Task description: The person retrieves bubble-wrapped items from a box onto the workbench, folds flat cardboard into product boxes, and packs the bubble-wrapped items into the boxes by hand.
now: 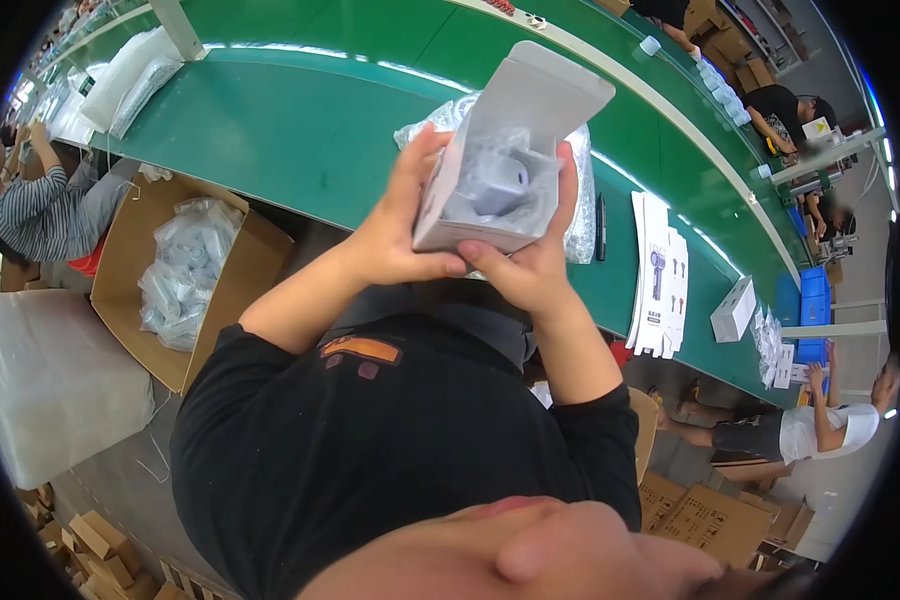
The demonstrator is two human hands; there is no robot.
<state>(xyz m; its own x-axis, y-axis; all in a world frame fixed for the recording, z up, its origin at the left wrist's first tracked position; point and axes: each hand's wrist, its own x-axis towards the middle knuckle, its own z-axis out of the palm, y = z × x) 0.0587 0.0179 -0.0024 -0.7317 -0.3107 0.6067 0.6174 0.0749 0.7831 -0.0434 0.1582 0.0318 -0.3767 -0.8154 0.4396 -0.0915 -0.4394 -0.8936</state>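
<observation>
An open white cardboard box [489, 238] is held up above the table between both hands, its lid flap [550, 88] standing up at the far side. Inside it sits a pale device [500, 183] with a small dark slot, wrapped in clear bubble wrap [460, 203]. My left hand [402, 215] grips the box's left side, thumb along the near lower edge. On the right side my right hand [538, 265] is closed around the box, its thumb at the same edge. Behind the box, clear plastic packaging [580, 225] lies on the green table [270, 135].
To the right are a black pen [601, 228], printed sheets [660, 280] and a closed white box [734, 310]. A carton [225, 330] of plastic-wrapped items stands at the left. Co-workers sit or stand at both sides. A white rail [670, 110] crosses behind the table.
</observation>
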